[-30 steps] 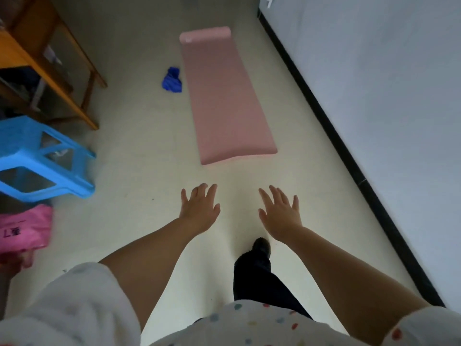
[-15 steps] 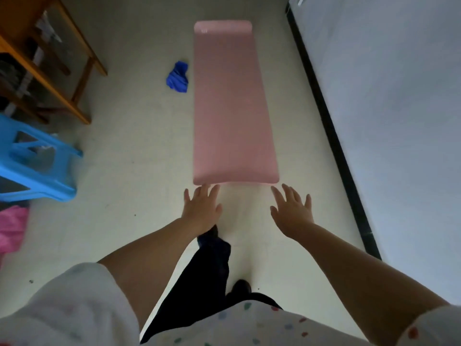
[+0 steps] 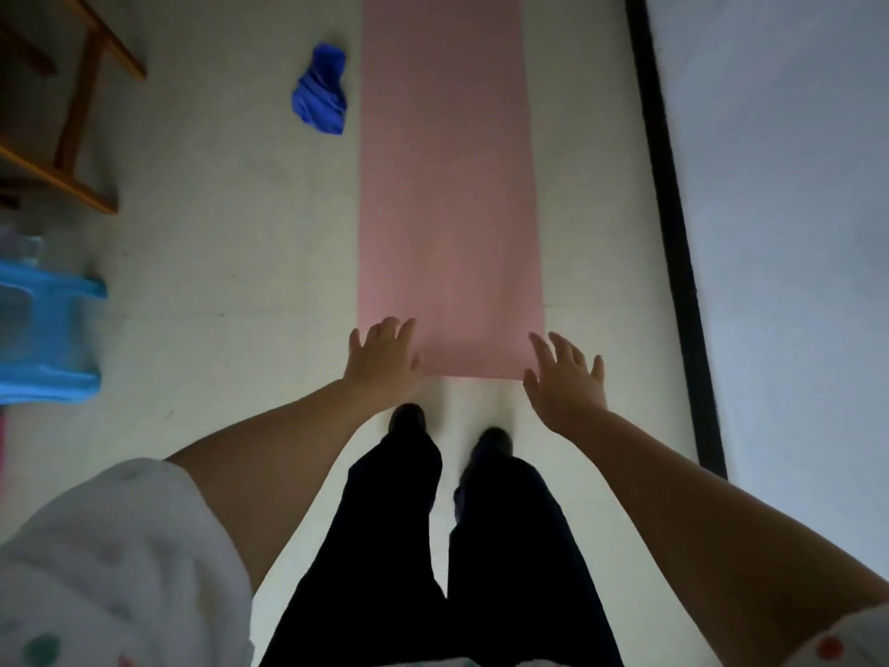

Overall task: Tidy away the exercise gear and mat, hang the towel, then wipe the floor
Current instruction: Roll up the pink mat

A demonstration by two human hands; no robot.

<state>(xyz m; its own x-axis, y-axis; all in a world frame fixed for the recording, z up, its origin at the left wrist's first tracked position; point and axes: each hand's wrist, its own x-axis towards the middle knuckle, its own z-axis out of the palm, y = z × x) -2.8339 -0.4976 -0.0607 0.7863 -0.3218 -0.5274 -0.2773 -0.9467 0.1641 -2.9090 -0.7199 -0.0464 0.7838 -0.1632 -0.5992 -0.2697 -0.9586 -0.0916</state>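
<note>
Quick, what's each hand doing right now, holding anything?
Left hand: open, fingers spread over the near left corner of the pink mat, holding nothing.
Right hand: open, fingers spread by the mat's near right corner, holding nothing.

The pale floor carried a pink mat laid flat, a crumpled blue towel just left of it, a blue stool, what looked like wooden furniture legs, and two dark shoes.
</note>
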